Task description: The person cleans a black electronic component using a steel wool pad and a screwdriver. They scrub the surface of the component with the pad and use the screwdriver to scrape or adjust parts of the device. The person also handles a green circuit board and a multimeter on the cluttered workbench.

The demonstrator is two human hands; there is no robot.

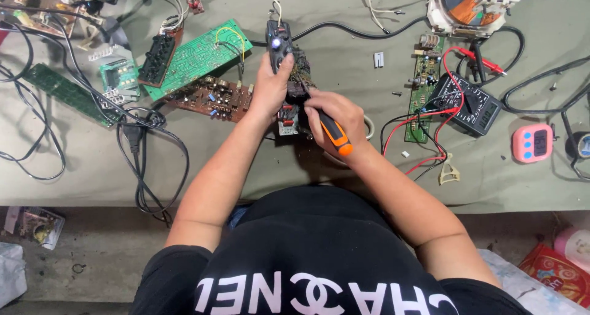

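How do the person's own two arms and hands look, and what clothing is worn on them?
Both forearms are bare; no gloves, rings, watch or bracelets show on the left hand or the right hand. The short black T-shirt sleeves end above the elbows; the shirt has white print.

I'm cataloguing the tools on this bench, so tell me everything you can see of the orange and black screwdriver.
The screwdriver has a chunky handle, black with an orange end, plastic or rubber by its look. The right hand is wrapped around it, the orange butt pointing back toward the person. Its shaft angles up and left toward the dark, dusty part held by the left hand; the tip is hidden.
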